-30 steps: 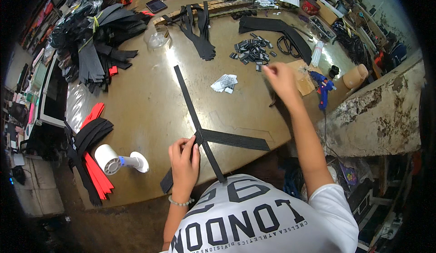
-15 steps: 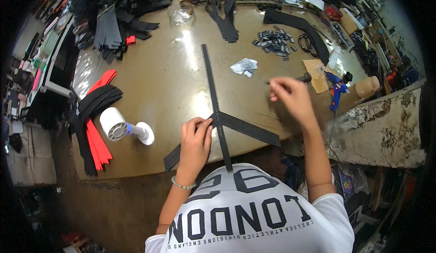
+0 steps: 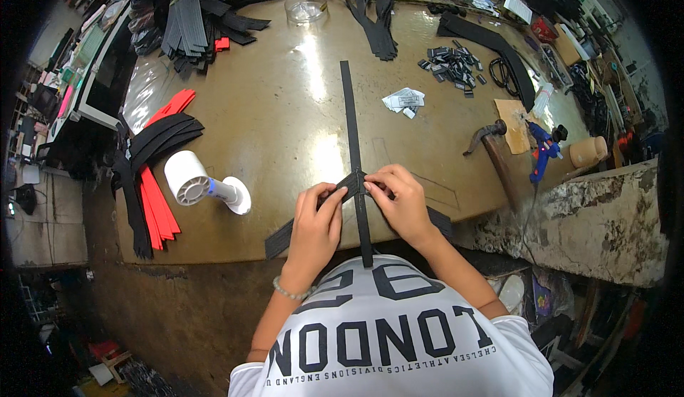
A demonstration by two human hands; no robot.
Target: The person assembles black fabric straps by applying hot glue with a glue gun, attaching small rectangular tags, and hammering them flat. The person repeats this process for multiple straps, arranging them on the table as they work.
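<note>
1. Your left hand point(image 3: 313, 219) is bent over the wide black band point(image 3: 279, 242), fingertips on it just left of the crossing; whether they grip it or only press cannot be told.
2. Your right hand point(image 3: 399, 205) has its thumb and forefinger drawn close together at the crossing; you cannot tell from here what, if anything, is pinched between them.
3. The narrow black strap point(image 3: 350, 112) lies across the band, running from the far middle of the table point(image 3: 256, 126) to its near edge, by your shirt point(image 3: 420, 311).
4. The band slopes toward you on both sides of the crossing, its right end partly behind your right hand.
5. Farther off, right of the strap, are paper labels point(image 3: 404, 101) and a heap of small dark pieces point(image 3: 452, 66).
6. On the right lie a hammer point(image 3: 493, 140) and a blue glue gun point(image 3: 545, 151).
7. On the left stands a white device point(image 3: 187, 173), near red strips point(image 3: 158, 208).
</note>
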